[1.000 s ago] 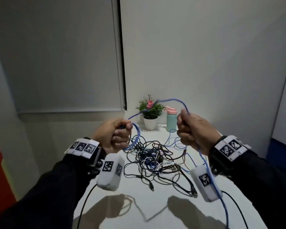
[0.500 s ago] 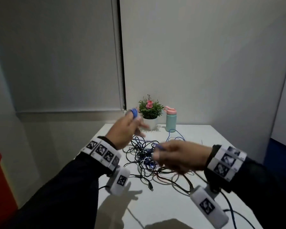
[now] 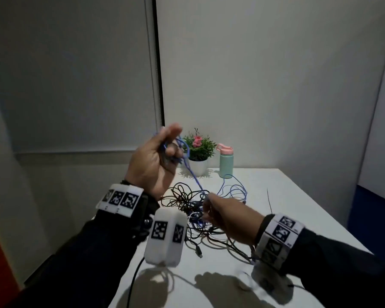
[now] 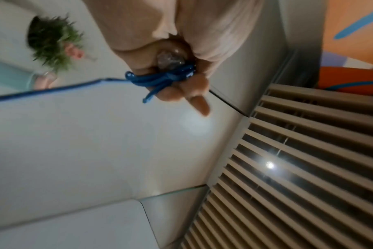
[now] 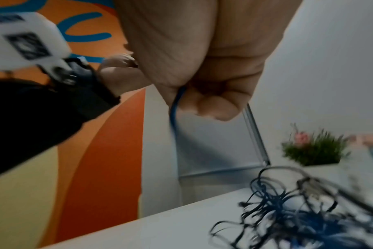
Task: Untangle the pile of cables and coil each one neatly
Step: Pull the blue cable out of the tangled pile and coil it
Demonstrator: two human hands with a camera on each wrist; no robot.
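Left hand (image 3: pixel 152 161) grips several loops of blue cable (image 3: pixel 192 174); right hand (image 3: pixel 226 218) pinches its run above the tangled pile (image 3: pixel 209 221). Coiling in progress; next, feed another loop leftward.

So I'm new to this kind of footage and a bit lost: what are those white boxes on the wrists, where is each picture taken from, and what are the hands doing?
No machine here: a person works bare-handed. The white boxes are wrist cameras; a third camera sits on the head. The wide picture is the head view; the other two look along each hand. On the white table lies a tangle of cables, with a potted plant and a green bottle behind. The raised left hand grips loops of a blue cable; the right hand, lower, pinches the same cable.
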